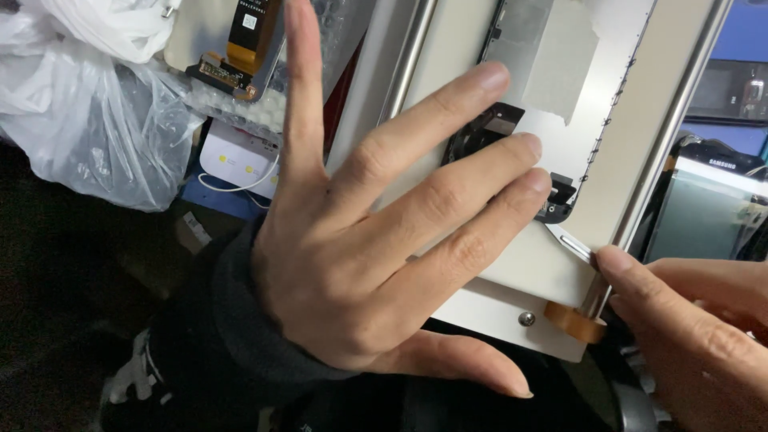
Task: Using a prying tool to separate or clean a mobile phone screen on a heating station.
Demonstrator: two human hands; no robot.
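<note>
The left hand (376, 240), fingers spread flat, presses the phone screen panel (560, 96) onto the white surface (512, 272) near its lower edge, while the right hand (688, 320) seemingly pinches a thin metal tool (578, 246) at the panel's corner, best kept shallow.

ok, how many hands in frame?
2. Left hand spread flat over the white panel, centre frame. Right hand at lower right, fingertips at the panel's edge.

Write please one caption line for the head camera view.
Left hand spread flat on a phone screen panel lying on a white plate; right hand touches the plate's metal rail.
</note>
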